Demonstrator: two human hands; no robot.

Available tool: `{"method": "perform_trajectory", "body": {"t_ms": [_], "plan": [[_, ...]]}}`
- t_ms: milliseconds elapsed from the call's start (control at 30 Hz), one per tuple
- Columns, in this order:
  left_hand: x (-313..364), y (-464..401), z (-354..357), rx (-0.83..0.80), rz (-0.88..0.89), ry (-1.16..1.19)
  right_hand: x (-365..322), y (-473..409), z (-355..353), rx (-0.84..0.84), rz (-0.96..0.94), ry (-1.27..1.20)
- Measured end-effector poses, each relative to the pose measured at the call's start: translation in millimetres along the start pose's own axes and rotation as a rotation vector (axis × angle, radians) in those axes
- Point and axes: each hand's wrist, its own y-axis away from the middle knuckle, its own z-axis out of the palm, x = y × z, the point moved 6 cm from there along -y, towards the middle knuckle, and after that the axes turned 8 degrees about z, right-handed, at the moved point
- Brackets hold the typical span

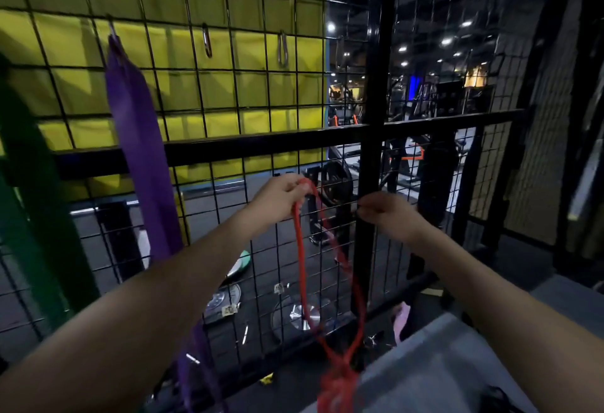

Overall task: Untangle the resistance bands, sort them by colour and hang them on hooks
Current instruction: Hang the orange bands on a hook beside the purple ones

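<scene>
My left hand (pixel 282 196) grips the top of a thin red resistance band (pixel 298 249) in front of the black wire grid (pixel 228 92). The band hangs as a long loop and ends in a knotted red bundle (pixel 338 386) at the bottom edge. My right hand (pixel 390 214) is level with it to the right, fingers curled with the tips pinched near the black post (pixel 376 85); what they hold is unclear. A wide purple band (pixel 140 151) hangs from a hook (pixel 112 31) at upper left. A green band (pixel 29 183) hangs at the far left. More purple band (pixel 199 363) dangles under my left forearm.
Two bare metal hooks (pixel 206 41) (pixel 282 49) hang on the grid to the right of the purple band. A grey surface (pixel 441 363) lies at lower right. Behind the grid are yellow padding (pixel 245 3), weight plates (pixel 300 314) on the floor and gym machines.
</scene>
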Motion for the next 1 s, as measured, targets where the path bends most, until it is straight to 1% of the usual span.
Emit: {"method": "perform_trajectory", "body": {"t_ms": [100, 167, 267, 333, 500, 567, 633, 667, 700, 767, 867, 933, 1000], "plan": [[17, -4, 13, -0.041, 0.037, 0.020, -28, 2, 22, -0.142, -0.019, -0.138], [27, -4, 13, -0.049, 0.060, 0.017, -46, 3, 31, -0.170, -0.080, -0.157], [32, -2, 5, -0.090, 0.070, 0.005, -55, -2, 31, -0.113, -0.080, -0.301], [33, 1, -3, -0.103, 0.079, 0.000, -59, -5, 28, -0.082, -0.061, -0.338], [27, 6, -22, -0.039, 0.074, 0.022, -81, -20, 11, 0.028, -0.106, -0.476], [18, 13, -24, -0.068, 0.058, 0.001, -90, -27, -1, 0.097, -0.124, -0.534], [3, 22, -23, -0.118, 0.030, -0.023, -96, -31, -14, 0.173, -0.109, -0.654], [-4, 27, -24, -0.125, 0.011, 0.008, -97, -32, -20, 0.207, -0.102, -0.712], [-8, 28, -27, -0.105, -0.005, 0.063, -99, -32, -23, 0.228, -0.103, -0.745], [-7, 24, -43, 0.008, -0.011, 0.201, -100, -33, -21, 0.215, -0.099, -0.723], [10, 9, -82, 0.225, 0.012, 0.347, -102, -39, -6, 0.099, -0.080, -0.641], [24, -2, -106, 0.316, 0.010, 0.399, -111, -42, 8, 0.023, -0.086, -0.603], [37, -12, -123, 0.384, 0.019, 0.400, -126, -44, 20, -0.033, -0.114, -0.618]]}}
